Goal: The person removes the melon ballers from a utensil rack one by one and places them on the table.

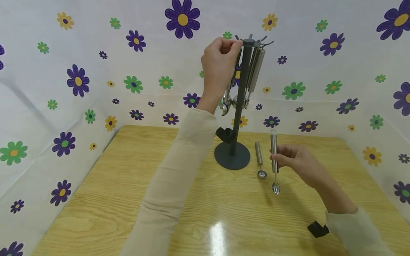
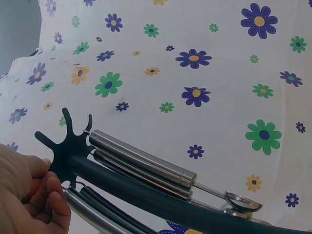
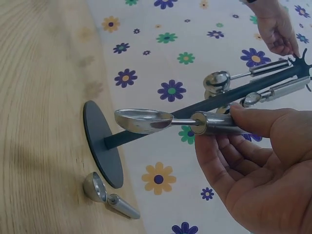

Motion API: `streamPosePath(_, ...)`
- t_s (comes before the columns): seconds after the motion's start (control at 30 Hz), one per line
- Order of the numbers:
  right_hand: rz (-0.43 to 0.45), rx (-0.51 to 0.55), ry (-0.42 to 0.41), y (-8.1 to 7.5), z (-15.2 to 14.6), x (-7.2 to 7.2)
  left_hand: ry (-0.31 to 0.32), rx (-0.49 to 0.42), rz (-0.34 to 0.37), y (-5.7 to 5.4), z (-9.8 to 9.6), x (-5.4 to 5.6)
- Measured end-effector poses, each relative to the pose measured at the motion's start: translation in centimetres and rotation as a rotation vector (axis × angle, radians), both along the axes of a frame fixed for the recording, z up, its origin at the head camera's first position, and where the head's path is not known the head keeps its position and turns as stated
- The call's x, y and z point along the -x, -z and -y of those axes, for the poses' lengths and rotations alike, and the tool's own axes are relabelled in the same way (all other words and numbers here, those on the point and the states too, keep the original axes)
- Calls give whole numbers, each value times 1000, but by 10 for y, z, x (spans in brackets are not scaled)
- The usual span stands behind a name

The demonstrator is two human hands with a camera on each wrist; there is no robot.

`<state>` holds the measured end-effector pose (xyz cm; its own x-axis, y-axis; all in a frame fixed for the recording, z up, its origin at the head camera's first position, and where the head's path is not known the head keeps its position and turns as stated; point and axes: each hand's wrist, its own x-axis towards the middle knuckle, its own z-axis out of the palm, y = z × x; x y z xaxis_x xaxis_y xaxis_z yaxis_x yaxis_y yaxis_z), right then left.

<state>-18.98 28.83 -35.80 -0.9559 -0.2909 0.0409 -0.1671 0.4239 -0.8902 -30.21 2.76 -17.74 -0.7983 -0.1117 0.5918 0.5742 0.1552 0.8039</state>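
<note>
A dark utensil stand (image 1: 242, 92) with a round base and a crown of hooks stands upright on the table. My left hand (image 1: 220, 58) pinches the edge of its hooked top between thumb and fingers. Several steel-handled scoops (image 1: 257, 71) hang from the hooks, bowls down. To the right of the stand, my right hand (image 1: 293, 161) grips a melon baller (image 1: 274, 149) by its steel handle, loop end up and oval bowl (image 3: 144, 121) down. Between it and the stand's base, a second melon baller (image 1: 259, 156) lies on the table, a small hole showing in its round bowl.
The wooden table (image 1: 128, 199) is enclosed by a white flowered cloth (image 1: 153, 46) at the back and sides. A black wrist camera (image 1: 318, 229) sits by my right sleeve; another (image 1: 225, 135), at the left wrist, overlaps the stand's lower pole in the head view.
</note>
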Motion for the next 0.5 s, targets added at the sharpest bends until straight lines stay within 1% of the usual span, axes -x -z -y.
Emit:
streamPosePath(0.1, 5, 27, -29, 2, 3, -3, 4, 4, -1, 0, 0, 0)
streamPosePath(0.27, 20, -7, -64, 2, 8, -5, 10, -2, 0, 0, 0, 1)
streamPosePath(0.4, 17, -18, -87, 3, 10, -4, 10, -5, 2, 0, -1, 1)
streamPosePath(0.5, 16, -27, -88, 4, 9, -1, 11, -3, -3, 0, -1, 2)
